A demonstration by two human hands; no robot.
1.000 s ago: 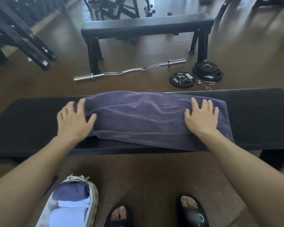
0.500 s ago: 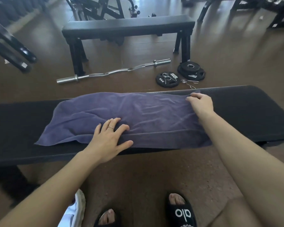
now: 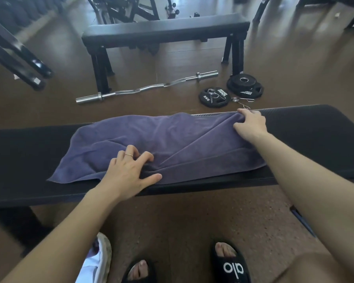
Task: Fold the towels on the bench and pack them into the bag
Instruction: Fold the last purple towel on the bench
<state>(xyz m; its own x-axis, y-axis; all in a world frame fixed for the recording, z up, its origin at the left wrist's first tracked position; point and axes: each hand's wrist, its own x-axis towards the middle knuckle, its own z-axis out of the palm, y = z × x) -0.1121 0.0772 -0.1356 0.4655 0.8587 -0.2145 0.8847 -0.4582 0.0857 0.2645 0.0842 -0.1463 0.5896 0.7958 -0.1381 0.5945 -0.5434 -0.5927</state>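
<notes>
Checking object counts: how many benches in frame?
2. The near bench runs across mid-frame under the purple towel; the far bench stands beyond the curl bar. More may sit outside the frame.

One towel (image 3: 172,144), two benches (image 3: 315,127) (image 3: 166,31), one curl bar (image 3: 147,87), two sandals (image 3: 231,264) (image 3: 139,270) (weight plates (image 3: 213,96) stacked, count unclear).

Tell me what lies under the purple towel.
The black bench lies under the purple towel; its pad shows on both sides. The left hand and right hand grip the cloth. Anything else beneath is covered.
</notes>
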